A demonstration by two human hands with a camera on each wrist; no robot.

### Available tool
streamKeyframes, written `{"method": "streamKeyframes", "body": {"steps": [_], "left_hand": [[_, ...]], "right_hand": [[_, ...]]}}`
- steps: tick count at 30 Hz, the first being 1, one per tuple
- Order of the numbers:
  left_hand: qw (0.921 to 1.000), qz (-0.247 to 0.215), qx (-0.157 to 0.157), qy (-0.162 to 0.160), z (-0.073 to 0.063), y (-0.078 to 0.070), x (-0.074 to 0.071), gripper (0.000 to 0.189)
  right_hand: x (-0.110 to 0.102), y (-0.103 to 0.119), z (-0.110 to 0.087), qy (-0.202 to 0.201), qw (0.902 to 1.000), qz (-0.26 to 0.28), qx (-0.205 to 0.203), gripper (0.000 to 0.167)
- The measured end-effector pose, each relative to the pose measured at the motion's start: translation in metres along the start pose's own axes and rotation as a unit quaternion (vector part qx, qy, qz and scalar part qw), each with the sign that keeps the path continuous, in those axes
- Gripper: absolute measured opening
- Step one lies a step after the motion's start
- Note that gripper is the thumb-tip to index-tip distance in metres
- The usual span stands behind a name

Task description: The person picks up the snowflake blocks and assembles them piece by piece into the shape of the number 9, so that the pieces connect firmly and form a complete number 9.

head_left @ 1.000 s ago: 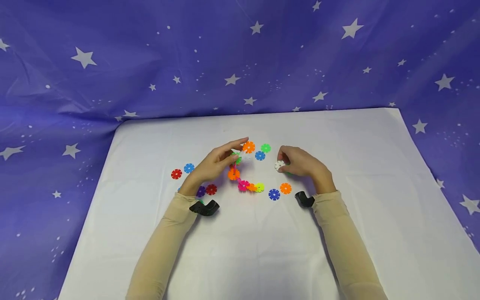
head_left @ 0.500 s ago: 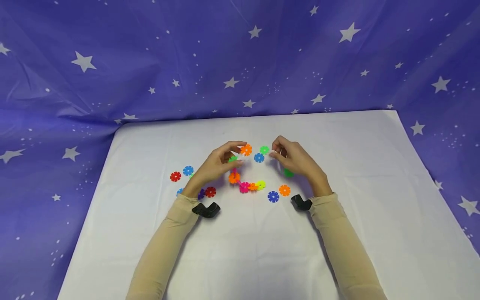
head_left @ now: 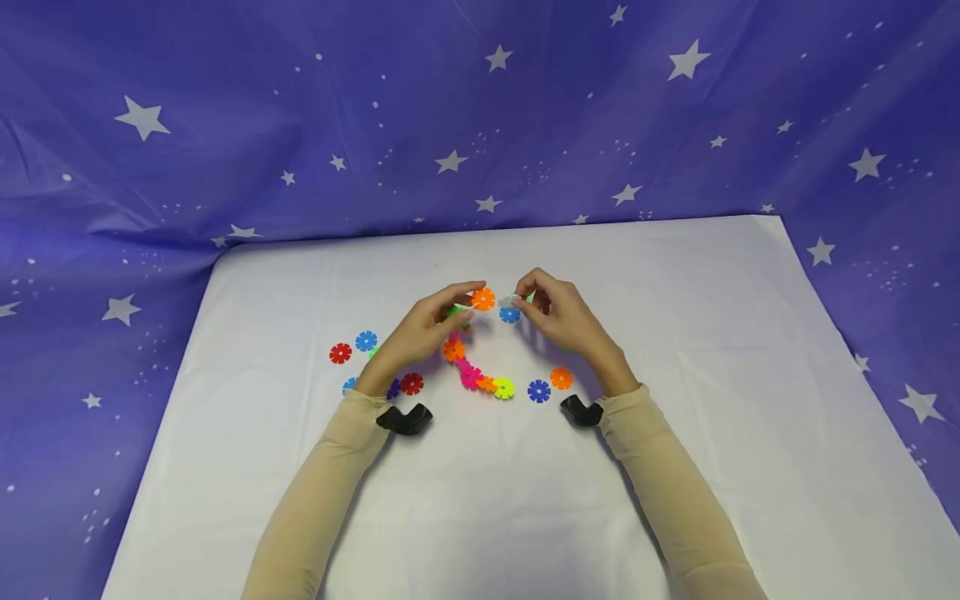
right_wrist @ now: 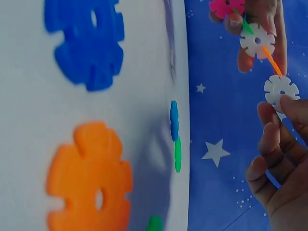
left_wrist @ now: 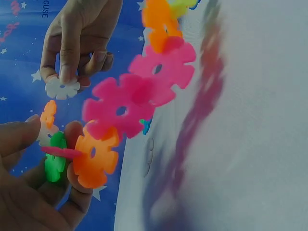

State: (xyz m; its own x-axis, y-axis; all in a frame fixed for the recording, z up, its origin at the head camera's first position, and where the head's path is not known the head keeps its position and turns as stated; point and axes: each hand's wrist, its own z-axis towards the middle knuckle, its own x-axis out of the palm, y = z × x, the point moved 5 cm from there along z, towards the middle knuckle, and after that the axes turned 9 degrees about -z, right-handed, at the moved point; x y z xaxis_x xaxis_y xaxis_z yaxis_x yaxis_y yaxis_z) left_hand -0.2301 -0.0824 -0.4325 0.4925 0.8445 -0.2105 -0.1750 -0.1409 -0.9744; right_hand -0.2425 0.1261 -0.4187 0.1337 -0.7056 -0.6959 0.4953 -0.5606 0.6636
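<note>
My left hand [head_left: 427, 329] holds a chain of slotted flower-shaped plastic discs, with fingers and thumb around its green disc [left_wrist: 56, 161] and nearby white disc [right_wrist: 257, 41]. From there the chain hangs through orange and pink discs [left_wrist: 115, 103] to a yellow disc [head_left: 503, 388]. At its upper end an orange disc [head_left: 483, 299] sticks out edgewise. Between thumb and fingers, my right hand [head_left: 568, 321] pinches a loose white disc [left_wrist: 62, 89] close to that orange end. Whether the two touch, I cannot tell.
Loose discs lie on the white tablecloth [head_left: 465, 500]: red [head_left: 341, 353] and blue [head_left: 366, 341] ones at left, partly behind the left wrist. A dark blue disc [head_left: 539, 391] and an orange disc [head_left: 561, 378] lie at right. Another blue disc [head_left: 510, 314] is farther back.
My right hand has lifted the white disc from the right and carried it left, up to the chain's orange end. The left hand keeps its hold with the chain shifted slightly.
</note>
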Motion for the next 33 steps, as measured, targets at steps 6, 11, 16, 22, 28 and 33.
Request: {"method": "streamKeyframes", "body": {"steps": [6, 11, 16, 22, 28, 33], "left_hand": [[0.9998, 0.016, 0.015, -0.003, 0.006, -0.007, -0.001, 0.045], [0.9999, 0.005, 0.011, -0.001, 0.009, -0.010, -0.002, 0.045], [0.9999, -0.006, -0.006, -0.008, 0.007, -0.013, -0.004, 0.046], [0.9996, -0.014, -0.025, -0.010, -0.002, -0.031, 0.000, 0.044], [0.9997, -0.005, -0.024, -0.006, -0.010, -0.047, 0.006, 0.041], [0.9994, -0.022, -0.027, -0.003, -0.010, -0.045, 0.009, 0.040]], "right_hand": [[-0.005, 0.004, 0.006, -0.010, 0.9999, -0.006, -0.006, 0.010], [-0.008, 0.006, 0.010, -0.015, 0.9999, 0.000, -0.008, 0.010], [-0.008, 0.008, 0.012, -0.019, 0.9995, 0.017, -0.016, 0.011], [-0.005, 0.009, 0.006, -0.028, 0.9984, 0.048, -0.012, 0.011], [-0.002, 0.006, -0.002, -0.032, 0.9980, 0.055, -0.004, 0.012], [0.002, 0.006, -0.004, -0.038, 0.9970, 0.067, -0.008, 0.012]]}}
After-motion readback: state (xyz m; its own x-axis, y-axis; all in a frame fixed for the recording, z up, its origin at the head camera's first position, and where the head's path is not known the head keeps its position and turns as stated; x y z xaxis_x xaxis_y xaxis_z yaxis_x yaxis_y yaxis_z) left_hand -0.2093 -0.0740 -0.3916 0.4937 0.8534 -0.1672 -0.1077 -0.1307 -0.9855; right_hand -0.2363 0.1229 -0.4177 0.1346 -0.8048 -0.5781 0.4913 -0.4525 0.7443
